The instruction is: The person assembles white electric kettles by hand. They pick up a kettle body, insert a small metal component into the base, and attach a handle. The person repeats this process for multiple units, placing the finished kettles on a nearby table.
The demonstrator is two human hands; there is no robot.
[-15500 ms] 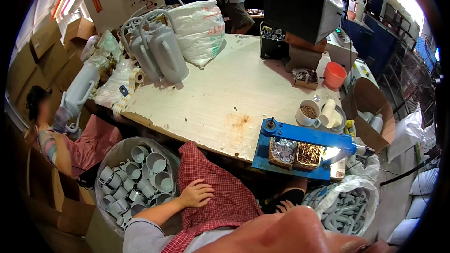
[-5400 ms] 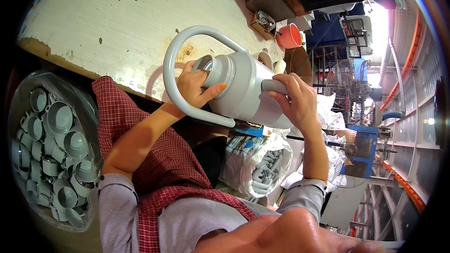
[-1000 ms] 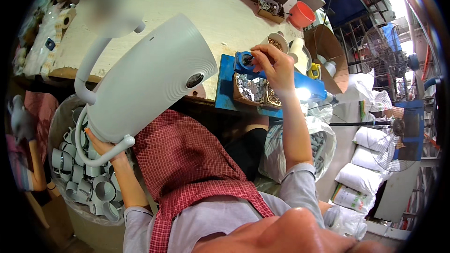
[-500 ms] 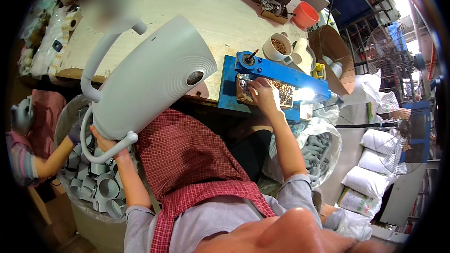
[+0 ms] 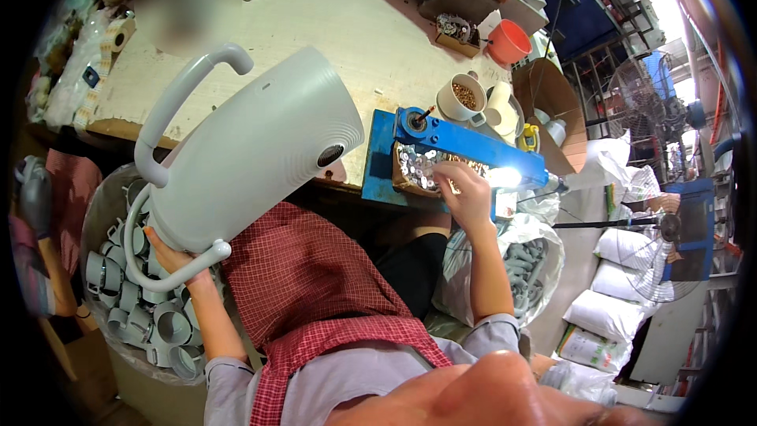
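Note:
A tall pale grey jug-shaped plastic housing lies tilted across my lap, its wide end toward the table. It has a curved handle on one side, a looped handle near its base, and a dark oval opening with ridges. My left hand is wrapped round its lower end beside the looped handle, fingers partly hidden. My right hand is over a small cardboard box, thumb and fingers pinched together. Silvery discs fill its left part, brass-coloured small pieces its right. What the pinch holds is too small to make out.
A blue metal press arm with a bright lamp spans above the box. Cups and an orange-red bowl stand behind. A bag of grey ring-shaped parts is at left, another bag of grey parts at right. A co-worker sits far left.
My right hand has drawn back and right from the silvery discs, its fingers now pinched. The co-worker's hand has left the bag of ring-shaped parts. My left hand keeps its hold on the housing.

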